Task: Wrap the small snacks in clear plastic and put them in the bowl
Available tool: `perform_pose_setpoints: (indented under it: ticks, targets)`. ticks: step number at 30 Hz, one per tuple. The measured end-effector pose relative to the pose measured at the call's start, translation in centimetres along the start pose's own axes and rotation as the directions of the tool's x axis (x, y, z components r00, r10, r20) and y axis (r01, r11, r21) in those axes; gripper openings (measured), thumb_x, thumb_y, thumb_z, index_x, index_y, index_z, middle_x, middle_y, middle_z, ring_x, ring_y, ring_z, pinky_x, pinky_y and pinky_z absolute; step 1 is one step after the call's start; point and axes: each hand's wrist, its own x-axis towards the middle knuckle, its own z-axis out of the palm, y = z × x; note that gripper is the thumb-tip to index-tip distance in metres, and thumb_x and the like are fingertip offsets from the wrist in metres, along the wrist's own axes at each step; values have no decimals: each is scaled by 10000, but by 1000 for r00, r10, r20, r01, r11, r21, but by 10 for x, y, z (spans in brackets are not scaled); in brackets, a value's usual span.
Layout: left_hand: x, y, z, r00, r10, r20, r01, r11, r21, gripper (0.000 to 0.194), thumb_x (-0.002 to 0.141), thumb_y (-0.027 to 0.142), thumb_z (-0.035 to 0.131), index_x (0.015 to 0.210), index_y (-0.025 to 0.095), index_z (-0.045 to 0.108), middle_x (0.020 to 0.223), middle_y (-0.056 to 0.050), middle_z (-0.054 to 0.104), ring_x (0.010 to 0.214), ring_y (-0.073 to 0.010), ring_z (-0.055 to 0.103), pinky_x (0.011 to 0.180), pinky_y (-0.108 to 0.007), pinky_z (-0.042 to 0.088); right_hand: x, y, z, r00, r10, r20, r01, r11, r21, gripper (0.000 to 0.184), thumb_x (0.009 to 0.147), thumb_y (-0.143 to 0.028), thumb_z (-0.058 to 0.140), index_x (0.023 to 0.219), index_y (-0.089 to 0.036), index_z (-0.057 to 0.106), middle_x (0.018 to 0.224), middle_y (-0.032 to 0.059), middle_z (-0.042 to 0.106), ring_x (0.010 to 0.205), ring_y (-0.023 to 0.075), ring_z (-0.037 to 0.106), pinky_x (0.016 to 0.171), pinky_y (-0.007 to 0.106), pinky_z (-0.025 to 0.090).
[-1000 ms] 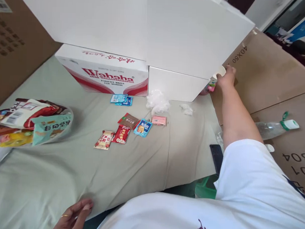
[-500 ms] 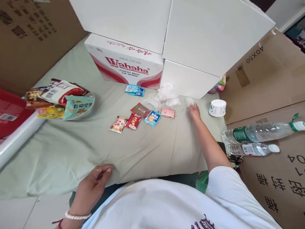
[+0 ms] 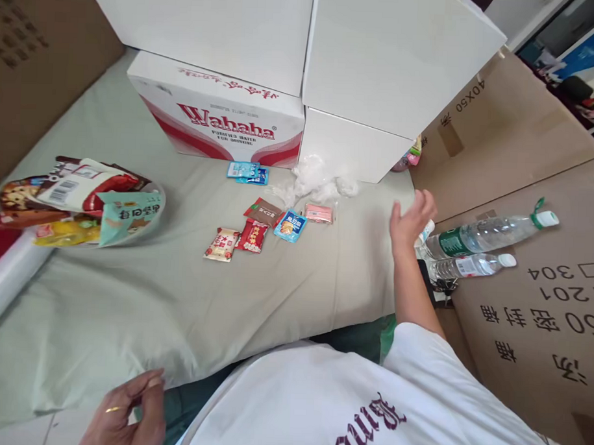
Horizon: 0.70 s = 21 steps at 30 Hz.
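My right hand (image 3: 412,221) is over the right end of the cloth-covered surface, empty, thumb and fingers apart. Just behind it shows part of a small white tub with a blue pattern (image 3: 424,233); most of the tub is hidden by the hand. My left hand (image 3: 132,408) hangs at the front left edge, thumb and index fingertips together, nothing visible between them. Mid-surface lie a cream-and-red snack packet (image 3: 221,244), a red packet (image 3: 252,236), a brown packet (image 3: 264,212), a blue packet (image 3: 290,226) and a pink packet (image 3: 319,213). Crumpled clear plastic (image 3: 311,179) lies behind them.
A bowl (image 3: 155,227) heaped with snack bags stands left. Two light-blue sachets (image 3: 249,172) lie before the Wahaha carton (image 3: 222,126). White boxes (image 3: 358,143) wall the back. Two water bottles (image 3: 491,236) stand right, against a cardboard box (image 3: 543,276).
My right hand has left the clear plastic and moved right to the white tub, its fingers spreading. The view has shifted; my left hand appears lower and farther left, still with fingertips together.
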Motion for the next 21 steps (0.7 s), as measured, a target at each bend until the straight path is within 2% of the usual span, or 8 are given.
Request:
perform_pose_setpoints:
  ticks: [1,3,7,11,14,16,19,21]
  targets:
    - [8,8,1,998,46,-41,-47,999,-10,404,912,585,475,1010,259,693,1021,-36,751,928,-278,721,918,-457,573,-14,18,-13,997,64,-43,-67,996,-66,643,971,-468,525,1517,-156,392,1572,263,332,1486,403,275,1172,650,285]
    - [25,26,6,983,155,-96,-160,986,-49,322,904,541,508,986,297,702,1040,-5,739,964,-279,715,959,-470,561,-41,49,-25,990,142,-22,-143,975,-169,747,934,-527,582,1545,-154,370,1578,277,316,1462,440,278,1150,656,304]
    - [57,46,26,914,405,8,-399,905,-149,249,902,464,534,957,280,693,1035,-40,746,952,-266,715,949,-441,566,-63,83,-8,969,135,209,-87,971,-224,817,880,-463,650,1578,-156,357,1607,256,304,1432,441,310,1148,600,330]
    - [71,37,45,864,483,141,-467,874,-131,300,928,468,507,979,238,692,1032,-88,752,945,-252,722,900,-387,573,-32,103,18,949,201,242,-159,970,-181,604,926,-321,511,1500,-138,485,1493,245,462,1319,390,456,1110,540,378]
    - [71,24,55,850,520,77,-514,853,-91,263,925,436,520,981,246,693,1024,-88,747,918,-268,725,905,-425,577,3,115,29,931,274,239,-254,961,-113,504,917,-282,473,1374,-111,598,1299,234,593,1219,361,537,1093,524,400]
    - [70,18,61,817,577,-15,-577,815,-52,227,908,408,535,966,259,696,998,-87,745,875,-287,721,877,-467,587,21,122,34,917,313,249,-311,949,-47,473,898,-300,521,1319,-114,630,1233,212,622,1181,336,568,1099,506,413]
    - [72,16,67,743,663,-97,-661,749,54,161,848,358,603,928,261,704,952,-95,754,810,-307,703,807,-500,592,38,132,39,887,399,234,-417,908,33,579,820,-398,711,1326,-135,610,1262,197,611,1208,328,565,1105,490,434]
    - [74,15,69,717,692,-83,-686,722,86,137,795,327,643,892,259,712,915,-93,765,781,-306,698,774,-495,589,43,138,41,826,501,258,-541,834,110,733,704,-417,851,1336,-156,586,1243,173,622,1170,328,587,1032,484,503]
